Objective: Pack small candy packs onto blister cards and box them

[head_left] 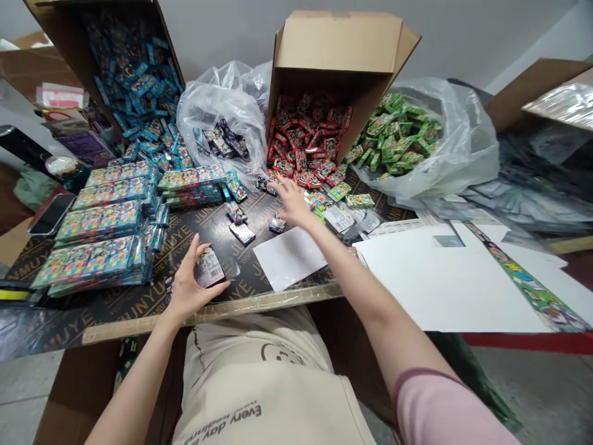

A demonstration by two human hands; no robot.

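My left hand (192,281) rests at the table's front, its thumb and fingers bracketing a small dark box (212,269) with a white barcode label facing up. Over the middle of the table reaches my right hand (293,203), its fingers spread above loose boxes. A dark purple box (265,184) is by its fingertips, and another small box (277,223) lies just under its thumb side. Two more purple boxes, one nearer (242,233) and one farther (236,212), lie between my hands. A white sheet (291,259) lies below my right wrist.
Stacked packs (99,219) stand at left, beside a phone (52,214). Behind are a carton (343,46) of red boxes, a carton of blue boxes (139,80), a clear bag (467,136) with green boxes, and another bag (199,105). White cardboard (445,278) covers the right.
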